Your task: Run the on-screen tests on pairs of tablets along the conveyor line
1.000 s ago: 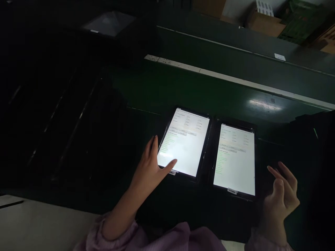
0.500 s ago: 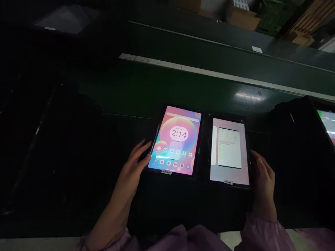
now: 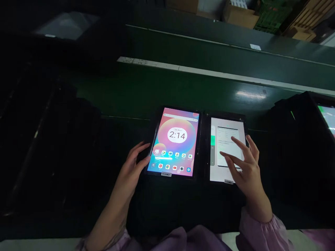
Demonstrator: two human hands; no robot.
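Two lit tablets lie side by side on the dark work surface. The left tablet (image 3: 176, 134) shows a colourful home screen with a clock reading 2:14 and rows of icons. My left hand (image 3: 134, 162) is at its lower left edge, fingertips and thumb against the side. The right tablet (image 3: 227, 146) shows a pale screen with a document-like card and part of another at its left. Over its lower right half is my right hand (image 3: 243, 164), fingers spread and pointing at the screen. Whether a fingertip touches the glass is unclear. Each tablet has a small barcode label at the bottom.
Dark stacked items (image 3: 303, 115) stand at the right, beside another lit screen (image 3: 328, 118). A pale metal strip (image 3: 209, 74) crosses the green surface (image 3: 125, 89) behind the tablets. Cardboard boxes (image 3: 240, 15) and a green crate (image 3: 272, 15) are at the back.
My right hand has moved left from the right tablet's outer edge to above its screen, fingers now spread. A green-banded card shows at that screen's left. My left hand stays at the left tablet.
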